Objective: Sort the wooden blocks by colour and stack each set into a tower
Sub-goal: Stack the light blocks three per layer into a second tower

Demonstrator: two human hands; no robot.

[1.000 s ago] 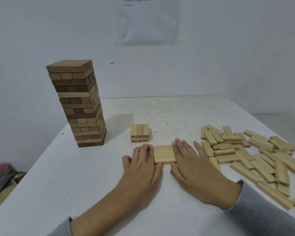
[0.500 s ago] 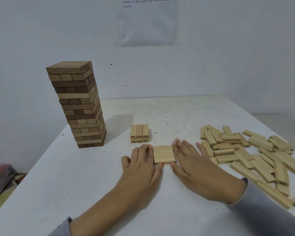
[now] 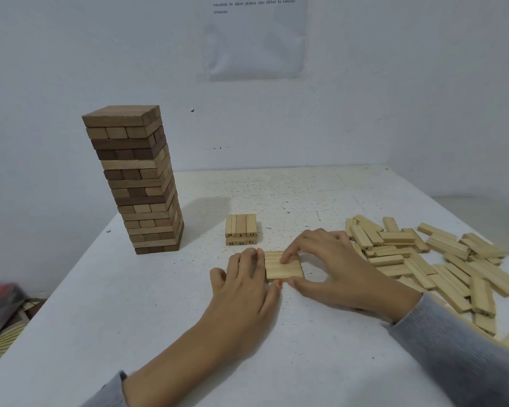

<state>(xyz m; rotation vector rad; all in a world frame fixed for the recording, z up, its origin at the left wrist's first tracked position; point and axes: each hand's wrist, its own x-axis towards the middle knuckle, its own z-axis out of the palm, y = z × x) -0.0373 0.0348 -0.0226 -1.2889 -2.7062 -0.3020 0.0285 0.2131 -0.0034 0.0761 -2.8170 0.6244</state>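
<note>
Left hand (image 3: 244,292) flat against smooth pale rectangular blocks (image 3: 282,273), right hand (image 3: 332,265) pinching them, speckled white table (image 3: 159,304).

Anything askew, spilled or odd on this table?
The brown tower mixes dark and paler layers, odd for a colour sort; its lean may be lens distortion. Loose pale blocks lie jumbled at right, unsorted.

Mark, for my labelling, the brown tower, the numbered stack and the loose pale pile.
brown tower (image 3: 135,183), head view, front face at mid-height.
numbered stack (image 3: 241,225), head view, top face.
loose pale pile (image 3: 396,237), head view, a top block.
</note>
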